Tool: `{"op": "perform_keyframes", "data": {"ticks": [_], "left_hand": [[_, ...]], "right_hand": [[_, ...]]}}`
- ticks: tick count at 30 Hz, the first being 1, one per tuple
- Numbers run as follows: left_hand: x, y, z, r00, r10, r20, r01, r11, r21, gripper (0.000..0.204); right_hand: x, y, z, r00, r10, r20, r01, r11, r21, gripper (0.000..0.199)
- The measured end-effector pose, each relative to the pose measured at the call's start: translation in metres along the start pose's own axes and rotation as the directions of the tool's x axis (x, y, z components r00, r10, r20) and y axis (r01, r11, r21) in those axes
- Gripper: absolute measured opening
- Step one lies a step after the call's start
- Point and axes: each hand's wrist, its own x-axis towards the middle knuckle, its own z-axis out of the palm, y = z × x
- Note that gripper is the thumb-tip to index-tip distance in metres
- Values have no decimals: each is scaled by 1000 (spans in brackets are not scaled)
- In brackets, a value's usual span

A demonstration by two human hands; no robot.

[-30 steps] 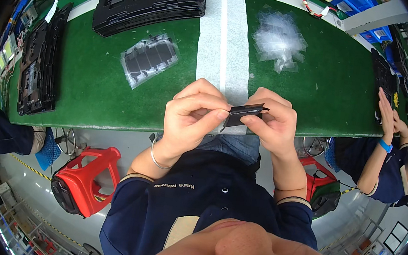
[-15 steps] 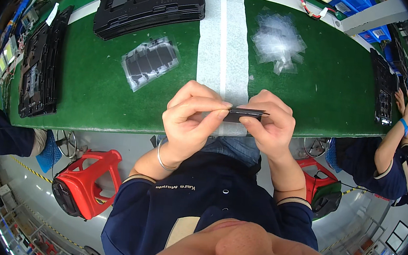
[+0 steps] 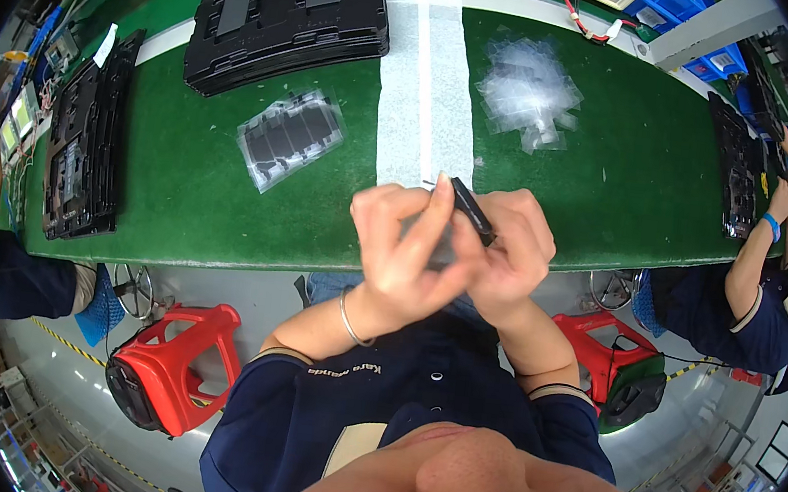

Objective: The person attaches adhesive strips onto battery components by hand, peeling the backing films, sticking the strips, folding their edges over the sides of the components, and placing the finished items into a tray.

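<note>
A thin, flat black piece [image 3: 474, 213] is held up over the near edge of the table, tilted and seen nearly edge-on. My right hand [image 3: 517, 249] is closed around its lower right end. My left hand [image 3: 409, 243], partly blurred, has its index fingertip at the upper end of the piece, and its thumb bends in beside my right hand. Beyond my hands, to the left, lie clear film sheets with dark rectangular pieces [image 3: 290, 137]. A loose pile of clear film sheets [image 3: 530, 92] lies to the right of a pale strip [image 3: 426, 96].
Stacked black trays [image 3: 292, 29] stand at the far left; more tray stacks are at the left edge [image 3: 88, 142] and the right edge [image 3: 734, 166]. Co-workers sit on both sides. Red stools [image 3: 175, 362] stand on the floor. A post [image 3: 723, 36] rises at the back right.
The black piece has turned from level to steeply tilted. My left hand has moved right, closer to my right hand. The co-worker's hand at the right has moved.
</note>
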Motion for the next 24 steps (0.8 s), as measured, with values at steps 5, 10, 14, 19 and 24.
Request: {"op": "perform_keyframes", "data": {"ticks": [5, 10, 14, 19, 24], "left_hand": [[2, 11, -6, 987, -36, 158, 12, 988, 154, 66], [9, -18, -15, 931, -313, 189, 363, 722, -589, 33], [10, -19, -21, 878, -286, 384, 471, 662, -584, 20], [9, -17, -23, 898, -300, 321, 435, 705, -560, 14], [9, -17, -21, 912, -273, 305, 403, 734, -546, 13]], "right_hand": [[6, 5, -3, 989, -151, -8, 150, 985, -80, 23], [14, 15, -24, 885, 195, 422, -323, 911, 258, 17], [11, 8, -19, 861, 255, 440, -416, 851, 320, 16], [16, 10, -17, 934, 219, 282, -327, 840, 432, 17], [12, 9, -22, 923, 236, 305, -352, 839, 414, 13]]}}
